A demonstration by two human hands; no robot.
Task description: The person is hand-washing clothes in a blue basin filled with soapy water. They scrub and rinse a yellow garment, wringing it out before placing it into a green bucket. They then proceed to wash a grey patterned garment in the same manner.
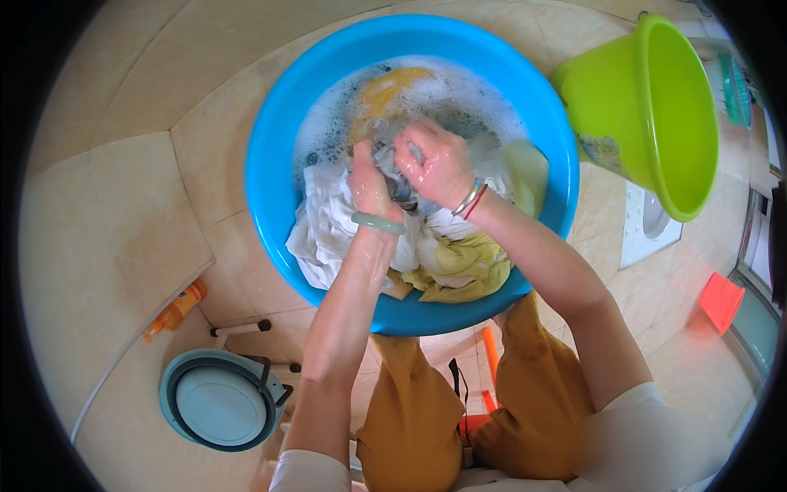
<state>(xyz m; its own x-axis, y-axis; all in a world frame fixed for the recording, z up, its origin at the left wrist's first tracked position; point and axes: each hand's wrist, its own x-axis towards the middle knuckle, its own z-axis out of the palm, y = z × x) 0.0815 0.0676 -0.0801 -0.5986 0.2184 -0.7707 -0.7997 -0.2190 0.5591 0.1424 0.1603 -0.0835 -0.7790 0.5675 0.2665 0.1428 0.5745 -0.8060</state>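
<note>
A large blue basin (pixel 275 123) of foamy water stands before me, with clothes in it. Near its middle, my left hand (pixel 370 179) and my right hand (pixel 434 160) are both closed on a wet greyish cloth (pixel 385 160), bunched between them. A green bangle (pixel 378 223) circles my left wrist; a silver bracelet and a red cord are on the right. White laundry (pixel 320 217) lies heaped below my left hand. A yellow-green garment (pixel 466 266) rests against the near wall of the basin. Yellow fabric (pixel 385 90) shows through the suds at the far side.
A lime-green bucket (pixel 602 98) leans at the right of the basin, beside a white floor fixture (pixel 643 225). An orange bottle (pixel 176 310) and a grey-blue collapsible tub (pixel 221 402) stand at the left. A red plastic object (pixel 721 302) is at the far right.
</note>
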